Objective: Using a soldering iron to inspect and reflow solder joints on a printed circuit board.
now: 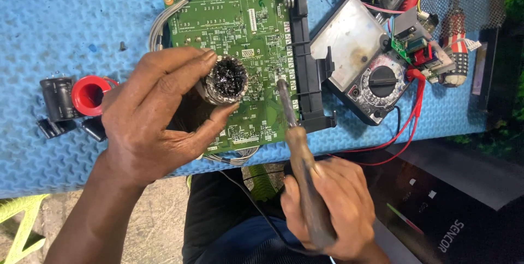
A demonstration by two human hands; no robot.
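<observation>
Wooden-handled iron (297, 149) in closed right hand (327, 209)

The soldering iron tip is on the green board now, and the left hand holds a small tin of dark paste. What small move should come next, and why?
Probably lift the soldering iron tip and dip it in the tin. The left hand holds the tin open just beside the tip, above the board, and the right hand grips the iron's handle, so only a short swing is needed.
</observation>
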